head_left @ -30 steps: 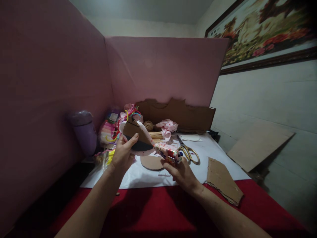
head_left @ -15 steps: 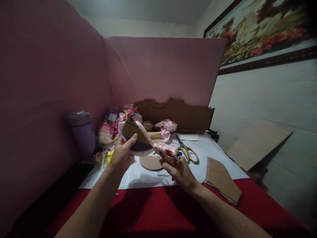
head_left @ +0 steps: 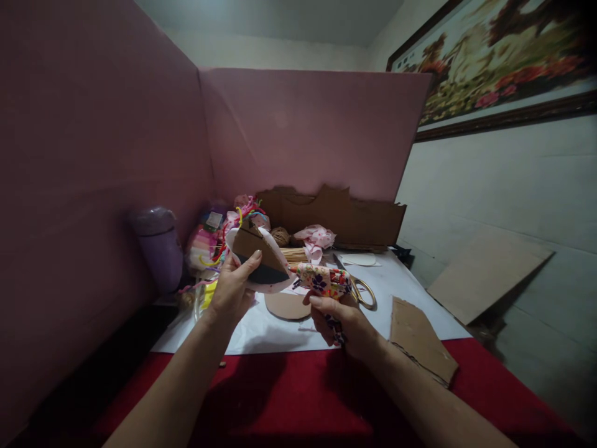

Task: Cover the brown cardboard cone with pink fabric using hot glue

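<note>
My left hand (head_left: 236, 286) is closed on a rounded cardboard piece (head_left: 260, 252), brown and dark on its face, with pale pink fabric folded over its rim. The thumb presses on the face; the other fingers are behind it. A flower-patterned glue gun (head_left: 321, 280) is gripped by my right hand (head_left: 342, 317), its nozzle pointing left at the piece's right edge. Whether the tip touches the fabric I cannot tell. Under the hands a cardboard oval (head_left: 286, 306) lies on the white sheet. Gold-handled scissors (head_left: 364, 292) lie partly hidden behind the glue gun.
At the back are crumpled pink fabric (head_left: 316, 238), a twine ball (head_left: 280, 236), thin sticks (head_left: 295, 255) and torn cardboard (head_left: 368, 224). A purple tumbler (head_left: 160, 252) stands left, near pipe cleaners (head_left: 242, 214). Folded cardboard (head_left: 420, 339) lies right, over the red cloth (head_left: 289, 398).
My right hand has turned the glue gun more upright, so its handle now points down and its patterned side shows. My left hand keeps the cardboard piece in nearly the same place.
</note>
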### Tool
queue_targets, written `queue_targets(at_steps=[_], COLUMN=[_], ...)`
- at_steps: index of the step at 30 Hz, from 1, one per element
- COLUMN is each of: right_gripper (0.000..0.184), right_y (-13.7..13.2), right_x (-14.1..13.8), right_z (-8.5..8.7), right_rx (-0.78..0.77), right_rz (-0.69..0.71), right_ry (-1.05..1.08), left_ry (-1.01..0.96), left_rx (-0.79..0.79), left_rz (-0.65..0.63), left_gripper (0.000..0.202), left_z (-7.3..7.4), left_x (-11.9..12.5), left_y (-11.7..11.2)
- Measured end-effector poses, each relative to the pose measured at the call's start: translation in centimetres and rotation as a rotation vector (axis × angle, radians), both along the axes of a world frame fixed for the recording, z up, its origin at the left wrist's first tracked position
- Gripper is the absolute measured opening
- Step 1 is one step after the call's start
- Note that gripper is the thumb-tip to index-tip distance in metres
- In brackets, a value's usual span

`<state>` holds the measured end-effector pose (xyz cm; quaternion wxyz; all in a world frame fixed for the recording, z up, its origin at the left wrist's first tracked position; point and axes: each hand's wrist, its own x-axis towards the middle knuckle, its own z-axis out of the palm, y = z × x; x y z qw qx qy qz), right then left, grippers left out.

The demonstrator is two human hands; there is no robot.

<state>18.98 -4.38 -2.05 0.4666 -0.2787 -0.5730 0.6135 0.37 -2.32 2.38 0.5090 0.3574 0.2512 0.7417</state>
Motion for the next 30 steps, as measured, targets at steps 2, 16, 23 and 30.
queue_targets(at_steps=[2,16,23,30], right_gripper=[0.024,0.012,0.014,0.014], right_y=[0.0,-0.2,-0.3,-0.5], right_x=[0.1,-0.3,-0.3,-0.3], right_z=[0.0,0.4,1.0,1.0], right_rx=[-0.002,0.419,0.568,0.544], right_rz=[0.029,-0.41,-0.396,-0.38], right_ry=[0.013,-0.433,-0.475,-0.469], left_ry=[-0.001,-0.013,-0.026,-0.014], left_rx=[0.008,-0.017,-0.008,-0.005], left_rz=[-0.021,0.021,0.007,0.004], left_gripper=[0.03,0.037,0.037,0.032], left_z=[0.0,0.1,0.1,0.1], left_x=[0.0,0.0,-0.1,0.0], left_y=[0.0,-0.1,0.0,-0.1])
